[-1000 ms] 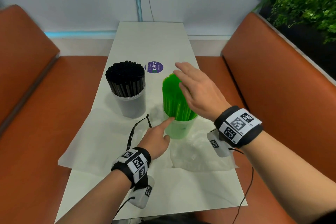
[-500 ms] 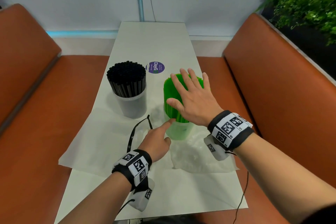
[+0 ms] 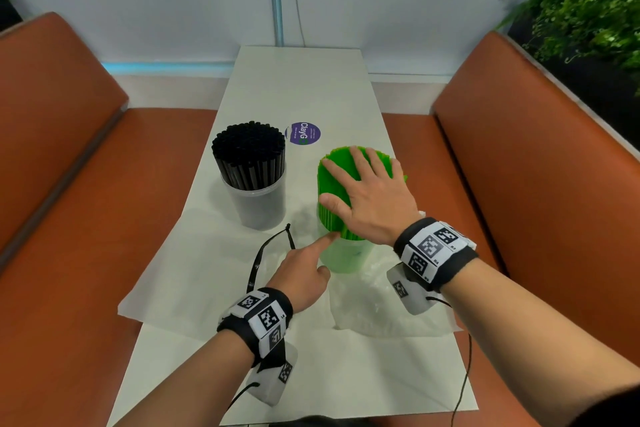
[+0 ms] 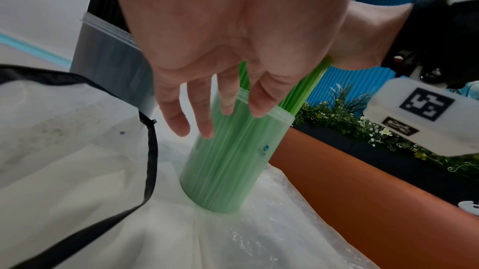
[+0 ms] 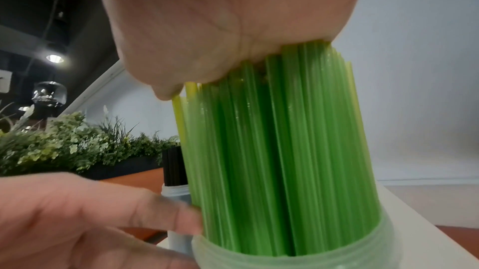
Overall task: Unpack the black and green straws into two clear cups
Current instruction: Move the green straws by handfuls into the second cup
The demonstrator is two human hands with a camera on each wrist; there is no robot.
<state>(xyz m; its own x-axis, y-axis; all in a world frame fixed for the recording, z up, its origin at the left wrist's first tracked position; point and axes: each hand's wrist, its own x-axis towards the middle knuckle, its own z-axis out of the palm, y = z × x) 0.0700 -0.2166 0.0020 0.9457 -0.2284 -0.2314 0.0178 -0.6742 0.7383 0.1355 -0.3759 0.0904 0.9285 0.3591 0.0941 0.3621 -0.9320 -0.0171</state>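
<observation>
The green straws point(image 3: 330, 198) point(image 5: 279, 140) stand upright in a clear cup point(image 3: 343, 258) point(image 4: 225, 162) right of the table's middle. My right hand point(image 3: 367, 194) lies flat on their tops, fingers spread and straight, palm pressing down point(image 5: 233, 27). My left hand point(image 3: 304, 274) touches the cup's near left side, the index finger point(image 3: 325, 239) extended against the rim and the other fingers point(image 4: 204, 117) hanging loosely along the cup wall. The black straws point(image 3: 249, 156) fill a second clear cup point(image 3: 259, 204) to the left, untouched.
Under the cups lies a white bag with a black strap point(image 3: 263, 253) and crumpled clear plastic wrap point(image 3: 381, 308) on the white table point(image 3: 301, 87). A purple round sticker point(image 3: 303, 133) sits behind the cups. Orange benches point(image 3: 519, 184) flank the table; plants point(image 3: 588, 10) at back right.
My right hand has come down from above the green straws and now lies flat on their tops. The left hand has stayed at the cup's side.
</observation>
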